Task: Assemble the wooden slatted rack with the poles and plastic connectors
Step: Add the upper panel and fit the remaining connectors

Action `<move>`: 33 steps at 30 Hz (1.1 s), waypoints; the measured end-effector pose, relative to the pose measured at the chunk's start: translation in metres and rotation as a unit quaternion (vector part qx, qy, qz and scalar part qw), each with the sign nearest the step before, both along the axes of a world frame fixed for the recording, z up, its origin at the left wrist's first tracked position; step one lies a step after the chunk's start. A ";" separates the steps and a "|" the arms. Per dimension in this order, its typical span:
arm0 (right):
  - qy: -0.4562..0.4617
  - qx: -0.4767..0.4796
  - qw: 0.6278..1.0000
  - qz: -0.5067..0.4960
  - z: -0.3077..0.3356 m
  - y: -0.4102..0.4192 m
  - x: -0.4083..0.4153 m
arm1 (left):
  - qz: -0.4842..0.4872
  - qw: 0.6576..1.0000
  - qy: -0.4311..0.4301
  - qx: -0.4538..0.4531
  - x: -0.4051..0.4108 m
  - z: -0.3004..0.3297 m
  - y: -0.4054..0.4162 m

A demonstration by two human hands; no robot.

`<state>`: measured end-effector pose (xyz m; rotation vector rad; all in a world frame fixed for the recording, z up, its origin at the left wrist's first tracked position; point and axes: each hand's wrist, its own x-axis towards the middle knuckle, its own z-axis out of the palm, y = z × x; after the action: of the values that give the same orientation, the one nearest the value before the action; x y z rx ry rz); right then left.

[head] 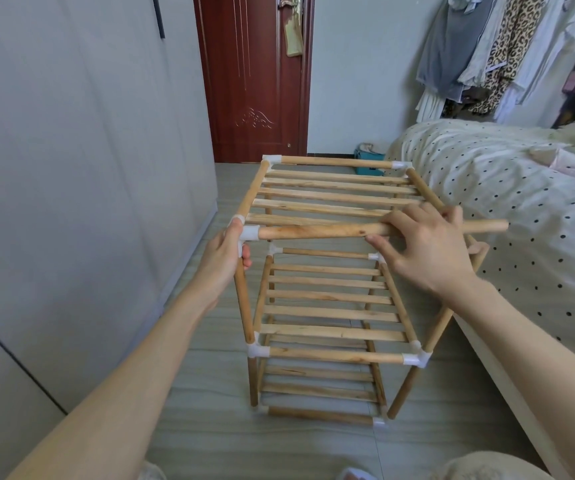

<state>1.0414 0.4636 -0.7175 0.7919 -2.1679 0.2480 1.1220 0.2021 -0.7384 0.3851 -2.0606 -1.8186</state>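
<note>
Rack [327, 306] stands on the tiled floor [210, 427] beside the bed [507, 188], 3 slatted tiers of light wood, round poles joined by white plastic connectors at the corners. Top tier incomplete at the near edge: front pole [313, 232] is seated at its left end in the near-left connector [248, 233], its right end is free and sticks out past the rack's right side toward the bed. Left hand [225, 259] grips the near-left corner, fingers curled around connector and upright, thumb on top. Right hand [428, 244] pinches the front pole right of its middle, fingers draped over it, thumb underneath
</note>
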 end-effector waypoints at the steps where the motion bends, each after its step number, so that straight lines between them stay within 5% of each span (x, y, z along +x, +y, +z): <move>1: 0.013 0.007 1.000 0.002 0.006 -0.001 -0.003 | 0.000 1.000 0.001 -0.002 0.000 0.000 0.000; 13: 0.043 0.005 0.995 0.089 0.000 -0.015 -0.014 | -0.021 0.999 -0.013 -0.046 0.001 0.000 0.002; 23: -0.181 0.060 0.980 0.058 0.027 -0.025 -0.013 | -0.002 0.997 -0.026 -0.069 0.000 -0.001 0.001; 30: -0.369 0.042 0.925 0.076 0.039 -0.022 -0.007 | 0.017 0.997 -0.021 -0.077 0.001 -0.007 0.004; 33: -0.381 0.051 0.921 0.064 0.042 -0.026 -0.005 | 0.020 0.997 -0.017 -0.074 0.000 -0.006 0.003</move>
<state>1.0367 0.4378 -0.6757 1.0108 -2.8741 0.5950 1.1217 0.2047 -0.7443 0.4145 -2.1773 -1.6354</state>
